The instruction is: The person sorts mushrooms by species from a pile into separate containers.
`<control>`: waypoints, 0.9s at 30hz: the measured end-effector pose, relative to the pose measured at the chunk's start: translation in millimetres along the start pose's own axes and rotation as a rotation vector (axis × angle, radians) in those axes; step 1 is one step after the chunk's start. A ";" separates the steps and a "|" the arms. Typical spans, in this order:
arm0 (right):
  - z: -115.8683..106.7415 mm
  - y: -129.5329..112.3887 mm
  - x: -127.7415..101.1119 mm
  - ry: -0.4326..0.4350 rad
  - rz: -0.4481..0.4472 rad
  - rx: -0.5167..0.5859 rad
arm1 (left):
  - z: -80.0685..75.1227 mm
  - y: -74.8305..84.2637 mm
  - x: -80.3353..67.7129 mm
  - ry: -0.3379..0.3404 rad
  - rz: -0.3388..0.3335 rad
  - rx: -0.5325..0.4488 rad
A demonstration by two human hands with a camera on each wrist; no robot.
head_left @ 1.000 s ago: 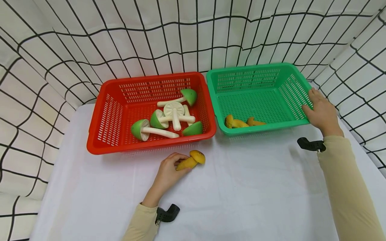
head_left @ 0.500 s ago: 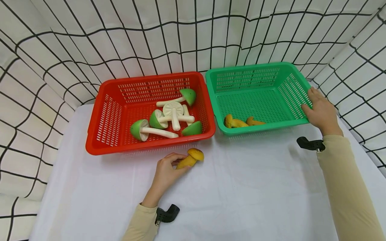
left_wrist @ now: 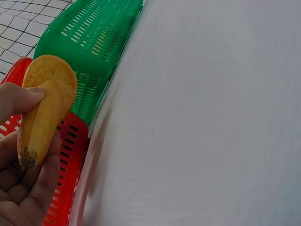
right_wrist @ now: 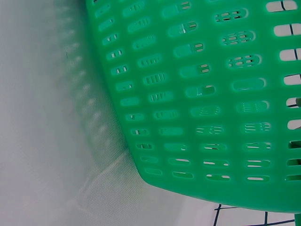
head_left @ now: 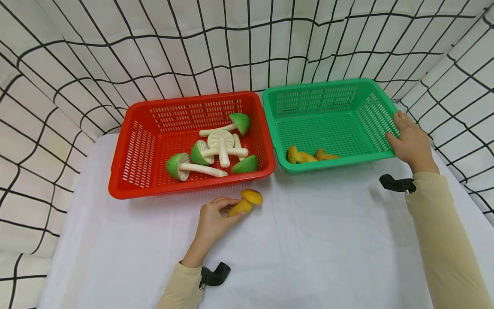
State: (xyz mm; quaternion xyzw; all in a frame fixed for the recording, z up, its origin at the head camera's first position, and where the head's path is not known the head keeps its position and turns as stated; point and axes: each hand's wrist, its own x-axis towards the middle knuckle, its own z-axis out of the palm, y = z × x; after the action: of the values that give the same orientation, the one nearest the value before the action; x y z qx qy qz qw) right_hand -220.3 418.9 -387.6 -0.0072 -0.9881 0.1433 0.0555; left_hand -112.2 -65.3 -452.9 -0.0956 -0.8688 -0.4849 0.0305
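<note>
My left hand [head_left: 214,218] pinches a yellow toy mushroom [head_left: 251,197] by its stem, just in front of the red basket [head_left: 143,189]. In the left wrist view, the thumb presses on the mushroom's stem [left_wrist: 43,123], cap away from the wrist and dark stem end toward the palm. At the right end of the green basket [head_left: 332,163], my right hand [head_left: 414,143] holds the rim, thumb on the inner side; its other fingers are partly hidden. The right wrist view has only the slotted basket wall [right_wrist: 188,99], no fingers.
Several green-capped toy mushrooms [head_left: 203,169] with white stems lie in the red basket. Two yellow mushrooms [head_left: 302,156] lie along the green basket's near wall. The baskets stand side by side on a white cloth [head_left: 308,240], before a black-lined white backdrop [head_left: 239,47].
The yellow mushroom in my left hand has tilted slightly, its cap shifting a little. My right hand stays at the green basket's rim. The basket contents look unchanged.
</note>
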 end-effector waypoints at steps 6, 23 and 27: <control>-1.9 -0.1 0.3 0.002 0.003 -0.002 | 3.6 3.4 -1.0 0.053 0.039 -0.023; -0.6 1.6 1.6 -0.010 0.005 0.009 | 18.3 16.5 -3.0 0.013 0.111 -0.086; 0.4 1.5 1.3 -0.010 0.005 0.003 | 20.5 21.3 0.3 0.004 0.142 -0.106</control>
State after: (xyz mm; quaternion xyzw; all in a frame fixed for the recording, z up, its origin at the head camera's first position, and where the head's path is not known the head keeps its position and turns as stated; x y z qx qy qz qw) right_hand -221.7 420.3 -388.2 -0.0090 -0.9881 0.1450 0.0501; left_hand -107.5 -37.0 -445.8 -0.1572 -0.8328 -0.5272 0.0615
